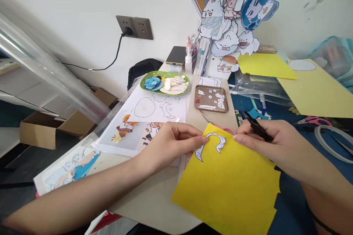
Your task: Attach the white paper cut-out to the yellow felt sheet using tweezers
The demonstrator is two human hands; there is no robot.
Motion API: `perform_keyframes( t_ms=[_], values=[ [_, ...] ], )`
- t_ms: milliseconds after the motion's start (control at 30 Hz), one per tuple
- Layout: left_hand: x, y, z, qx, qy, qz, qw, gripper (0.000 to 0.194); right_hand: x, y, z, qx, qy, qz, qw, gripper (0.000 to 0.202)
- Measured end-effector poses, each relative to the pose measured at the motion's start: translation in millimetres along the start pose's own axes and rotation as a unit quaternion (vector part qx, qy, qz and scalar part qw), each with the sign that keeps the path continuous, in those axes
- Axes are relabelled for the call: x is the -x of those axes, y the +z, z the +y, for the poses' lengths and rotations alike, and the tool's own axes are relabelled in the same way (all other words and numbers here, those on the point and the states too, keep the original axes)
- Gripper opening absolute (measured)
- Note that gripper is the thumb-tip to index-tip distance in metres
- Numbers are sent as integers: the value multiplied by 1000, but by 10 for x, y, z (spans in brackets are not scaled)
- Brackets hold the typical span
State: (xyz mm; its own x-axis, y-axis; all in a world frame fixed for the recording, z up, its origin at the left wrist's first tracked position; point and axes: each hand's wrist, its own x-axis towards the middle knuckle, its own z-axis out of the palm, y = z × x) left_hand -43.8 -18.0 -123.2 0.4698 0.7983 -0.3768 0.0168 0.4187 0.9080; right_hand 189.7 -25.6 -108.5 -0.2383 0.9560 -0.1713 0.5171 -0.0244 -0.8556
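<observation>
A yellow sheet (228, 187) is held up, tilted, between my two hands. On its upper part lies a curved white paper cutout (220, 142) with a dark outline. My left hand (176, 141) is closed, thumb and fingers pinching the sheet's upper left edge at the cutout, partly covering it. My right hand (264, 137) pinches the sheet's upper right edge. Tucked in the same hand are black pointed tweezers (256, 125), tip toward the upper left. Pink-handled scissors (224, 129) lie behind the sheet, mostly hidden by it.
A brown tray (211, 99) of small cutouts lies beyond my hands. Left of it stands a green dish (164, 92) with blue and white pieces. Outlined paper (146, 108) lies under plastic. At right are a tape roll (328, 145), more yellow sheets (317, 95) and pink scissors (317, 120).
</observation>
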Motion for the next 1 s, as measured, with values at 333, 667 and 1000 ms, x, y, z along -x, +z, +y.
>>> perform_keyframes(
  t_ms=[333, 667, 1000],
  values=[
    [3, 25, -11, -3, 23, -9, 1000, 13, 14, 44, 26, 39, -9, -19, 999, 34],
    [18, 81, -26, -46, 17, -23, 999, 21, 37, 126, -31, 46, -28, -41, 998, 30],
    [55, 95, 34, -60, 7, -12, 998, 25, 46, 171, -81, 15, -41, -44, 998, 31]
  ],
)
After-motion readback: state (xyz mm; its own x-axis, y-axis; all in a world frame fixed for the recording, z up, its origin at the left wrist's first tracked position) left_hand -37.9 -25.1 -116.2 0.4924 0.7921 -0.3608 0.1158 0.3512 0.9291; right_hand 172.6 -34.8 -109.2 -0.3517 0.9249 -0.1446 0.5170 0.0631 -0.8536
